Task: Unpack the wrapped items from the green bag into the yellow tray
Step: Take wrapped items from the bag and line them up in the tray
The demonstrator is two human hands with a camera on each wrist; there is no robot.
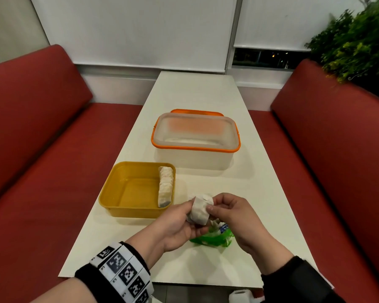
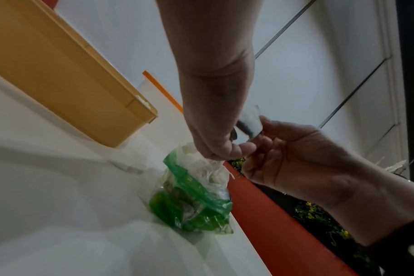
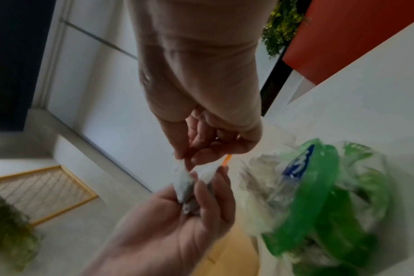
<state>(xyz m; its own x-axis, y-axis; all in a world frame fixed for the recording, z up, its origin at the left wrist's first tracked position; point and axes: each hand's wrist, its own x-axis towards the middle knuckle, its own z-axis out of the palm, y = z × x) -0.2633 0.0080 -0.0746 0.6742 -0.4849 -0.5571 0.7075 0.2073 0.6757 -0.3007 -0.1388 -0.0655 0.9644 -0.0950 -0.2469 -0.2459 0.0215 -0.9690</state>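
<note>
**Fig. 1. Paper-wrapped roll held between both hands above the bag**

From my remote station I read the scene as follows. The small roll wrapped in crumpled white paper [image 1: 199, 209] is held in the air between both hands, above the crinkled green-and-clear plastic bag [image 1: 214, 237] and just right of the shallow rectangular yellow plastic tray [image 1: 118, 206]. The left hand [image 1: 179, 224] has its fingers curled round the roll's lower part; the right hand [image 1: 234, 217] pinches its upper end between thumb and fingertips. The wrist views are blurred but agree that both hands hold the roll.

One long white-wrapped stack [image 1: 165, 185] already lies along the tray's right wall. The bag sits on the white table [image 1: 206, 92] beneath the hands, and white bundles still show through its film.

Handling, as I judge it: the roll looks light and soft, its paper loose and easily torn or unwound. I would take it round the middle with a gentle encircling hold rather than by a paper end, which may slip open.

Behind the tray stands a translucent plastic box with an orange rim [image 1: 195, 141].
</note>
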